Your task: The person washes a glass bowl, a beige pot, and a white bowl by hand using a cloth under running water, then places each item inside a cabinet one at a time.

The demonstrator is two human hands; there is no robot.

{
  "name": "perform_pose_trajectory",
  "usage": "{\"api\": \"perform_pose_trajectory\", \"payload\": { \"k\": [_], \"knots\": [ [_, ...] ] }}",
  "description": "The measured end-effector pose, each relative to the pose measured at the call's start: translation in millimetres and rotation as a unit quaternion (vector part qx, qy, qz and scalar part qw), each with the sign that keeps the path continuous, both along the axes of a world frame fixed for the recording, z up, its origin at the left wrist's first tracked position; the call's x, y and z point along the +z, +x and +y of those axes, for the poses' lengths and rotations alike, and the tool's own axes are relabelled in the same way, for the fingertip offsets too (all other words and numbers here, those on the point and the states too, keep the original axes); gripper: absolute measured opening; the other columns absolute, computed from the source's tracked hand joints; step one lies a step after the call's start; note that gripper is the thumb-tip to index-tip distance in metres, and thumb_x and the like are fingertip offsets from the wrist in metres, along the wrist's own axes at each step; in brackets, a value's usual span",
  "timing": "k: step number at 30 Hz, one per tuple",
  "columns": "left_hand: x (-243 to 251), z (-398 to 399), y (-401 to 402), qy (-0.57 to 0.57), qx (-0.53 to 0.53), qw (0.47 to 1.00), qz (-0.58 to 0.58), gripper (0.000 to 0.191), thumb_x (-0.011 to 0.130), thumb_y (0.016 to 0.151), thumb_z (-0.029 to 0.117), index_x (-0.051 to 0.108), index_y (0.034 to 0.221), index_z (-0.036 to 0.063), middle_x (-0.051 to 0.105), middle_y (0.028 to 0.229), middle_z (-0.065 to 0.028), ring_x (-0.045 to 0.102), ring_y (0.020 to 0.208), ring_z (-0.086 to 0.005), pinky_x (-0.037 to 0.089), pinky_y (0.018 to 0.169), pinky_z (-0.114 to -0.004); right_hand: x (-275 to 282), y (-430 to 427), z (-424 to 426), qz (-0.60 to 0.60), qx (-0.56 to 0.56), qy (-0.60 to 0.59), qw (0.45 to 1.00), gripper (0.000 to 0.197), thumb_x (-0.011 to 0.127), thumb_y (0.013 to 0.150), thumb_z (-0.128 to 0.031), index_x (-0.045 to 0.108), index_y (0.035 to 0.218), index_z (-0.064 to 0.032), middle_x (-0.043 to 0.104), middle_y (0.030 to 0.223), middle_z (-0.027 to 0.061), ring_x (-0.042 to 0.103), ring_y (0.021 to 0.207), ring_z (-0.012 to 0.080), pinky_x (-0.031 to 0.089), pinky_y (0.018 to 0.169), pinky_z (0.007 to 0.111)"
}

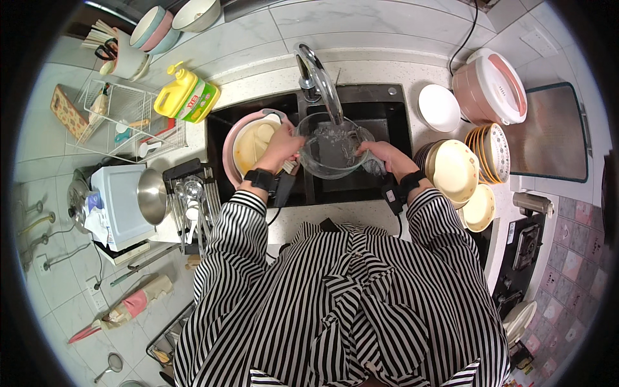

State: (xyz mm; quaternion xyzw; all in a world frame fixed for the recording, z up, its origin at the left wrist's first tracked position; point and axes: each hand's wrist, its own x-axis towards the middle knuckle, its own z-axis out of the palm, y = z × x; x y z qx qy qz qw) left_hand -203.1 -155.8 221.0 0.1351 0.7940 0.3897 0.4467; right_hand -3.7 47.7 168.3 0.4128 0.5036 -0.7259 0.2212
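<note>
A clear glass bowl [331, 162] is held under the chrome faucet [325, 80], over the right basin of the black double sink [360, 191]. My left hand [283, 147] grips the bowl's left rim, and my right hand [382, 154] grips its right side. Water stirs inside the bowl. Against my right hand, below its fingers, is a grey scrubbing cloth or pad [374, 164]. Under my left hand, in the left basin, a pink basin [231, 150] holds a cream bowl [246, 145] with cloudy yellowish liquid and pale utensils, partly hidden by the hand.
Stacked bowls [454, 169], patterned dishes [497, 152], a white bowl [439, 108] and a pink lidded pot [483, 89] stand right of the sink. At left are a yellow detergent jug [186, 96], a wire rack [125, 116], a steel bowl [154, 196] and a utensil holder [181, 169].
</note>
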Motion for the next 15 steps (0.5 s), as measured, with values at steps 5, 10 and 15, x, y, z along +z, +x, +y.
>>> {"api": "perform_pose_trajectory", "payload": {
  "k": [5, 10, 15],
  "knots": [
    [18, 16, 36, -0.009, -0.063, 0.97, 0.235, 0.031, 0.061, 0.076, 0.009, 0.045, 0.097, -0.0054, 0.06, 0.082, -0.0273, 0.06, 0.079, -0.0452, 0.048, 0.072, -0.047, -41, 5, -12, -0.025, -0.068, 0.061, 0.995, 0.033, 0.067, 0.079, -0.033, 0.071, 0.099, -0.0062, 0.062, 0.115, 0.0082, 0.054, 0.106, 0.018, 0.04, 0.088, 0.027],
    [34, -13, 44, 0.02, -0.059, 0.936, 0.346, 0.031, 0.063, 0.076, 0.008, 0.046, 0.099, -0.0037, 0.06, 0.087, -0.028, 0.059, 0.085, -0.0447, 0.048, 0.073, -0.049, -52, -7, -37, -0.028, -0.045, 0.067, 0.996, 0.041, 0.07, 0.08, -0.039, 0.07, 0.101, -0.0034, 0.062, 0.113, 0.0102, 0.055, 0.101, 0.0198, 0.043, 0.086, 0.03],
    [42, -30, 32, -0.011, -0.016, 0.948, 0.317, 0.028, 0.062, 0.076, 0.008, 0.046, 0.097, -0.0017, 0.06, 0.083, -0.026, 0.059, 0.079, -0.0436, 0.047, 0.069, -0.047, -38, -31, -41, 0.017, -0.05, 0.073, 0.996, 0.039, 0.071, 0.08, -0.034, 0.068, 0.104, -0.0031, 0.064, 0.108, 0.0078, 0.057, 0.098, 0.0173, 0.044, 0.085, 0.028]
  ]
}}
